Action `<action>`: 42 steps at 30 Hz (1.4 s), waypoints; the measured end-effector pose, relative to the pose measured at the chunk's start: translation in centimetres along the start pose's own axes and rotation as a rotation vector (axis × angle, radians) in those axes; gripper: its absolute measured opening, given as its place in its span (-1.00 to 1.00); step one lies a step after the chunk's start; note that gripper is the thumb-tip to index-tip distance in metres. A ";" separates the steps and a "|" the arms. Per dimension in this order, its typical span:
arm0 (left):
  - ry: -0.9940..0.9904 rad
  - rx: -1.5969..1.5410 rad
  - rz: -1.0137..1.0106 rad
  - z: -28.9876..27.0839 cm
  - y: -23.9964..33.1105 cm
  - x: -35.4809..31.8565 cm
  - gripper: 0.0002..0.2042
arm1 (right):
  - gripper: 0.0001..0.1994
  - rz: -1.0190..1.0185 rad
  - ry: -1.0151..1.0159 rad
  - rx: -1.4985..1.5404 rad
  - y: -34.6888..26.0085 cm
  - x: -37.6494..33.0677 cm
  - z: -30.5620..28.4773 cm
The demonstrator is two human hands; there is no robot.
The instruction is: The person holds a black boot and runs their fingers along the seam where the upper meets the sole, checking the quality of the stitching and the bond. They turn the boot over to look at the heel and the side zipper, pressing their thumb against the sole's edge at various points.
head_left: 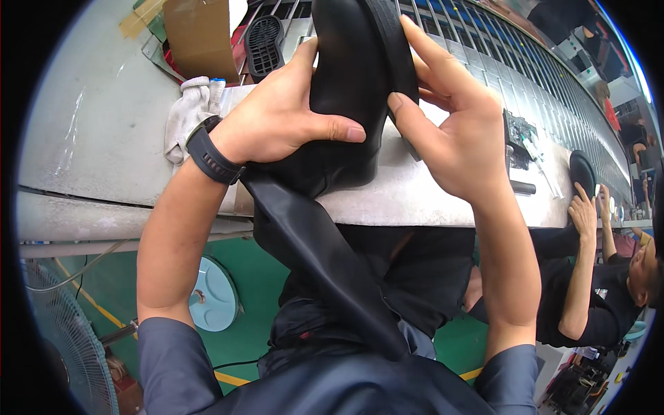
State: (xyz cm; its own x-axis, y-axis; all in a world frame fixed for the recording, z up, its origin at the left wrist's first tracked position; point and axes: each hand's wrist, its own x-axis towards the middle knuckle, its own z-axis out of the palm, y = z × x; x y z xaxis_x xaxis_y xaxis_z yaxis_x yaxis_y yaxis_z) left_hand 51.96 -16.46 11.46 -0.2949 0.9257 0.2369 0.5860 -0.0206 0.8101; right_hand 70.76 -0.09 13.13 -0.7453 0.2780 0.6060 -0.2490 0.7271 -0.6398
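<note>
A black boot (348,66) is held up over the pale worktable (429,200), its toe toward the far edge. Its long, soft shaft (325,242) hangs down over the table's near edge toward my lap. My left hand (273,117) is closed round the upper, with the thumb lying across the ankle. On the other side, my right hand (460,131) grips the edge of the thick sole (395,55) between thumb and fingers. Some of its fingertips are hidden behind the sole.
A loose black sole (264,47), a cardboard piece (200,41) and light gloves (194,114) lie at the far left. Metal rollers (512,66) run behind the table. At right, a co-worker (595,297) handles another black boot (582,171). A fan (69,339) and blue stool (213,294) stand below left.
</note>
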 end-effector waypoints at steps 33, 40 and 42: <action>0.036 0.140 0.081 -0.6 -1.2 0.7 -0.03 | -0.44 -0.076 0.049 -0.424 0.0 -2.0 3.5; 0.056 -0.003 0.015 0.1 -1.2 0.3 0.07 | -0.57 0.149 -0.032 0.120 1.6 0.2 1.2; 0.065 0.039 0.004 0.1 -0.3 0.1 0.07 | -0.58 0.126 0.039 0.403 2.1 1.8 2.1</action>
State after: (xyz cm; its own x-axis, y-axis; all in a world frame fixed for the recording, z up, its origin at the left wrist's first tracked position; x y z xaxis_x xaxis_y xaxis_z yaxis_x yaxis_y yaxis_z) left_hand 51.80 -16.30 11.17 -0.3403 0.8992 0.2752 0.6158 -0.0080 0.7878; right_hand 67.59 0.58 11.87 -0.7634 0.3780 0.5238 -0.3851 0.3847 -0.8389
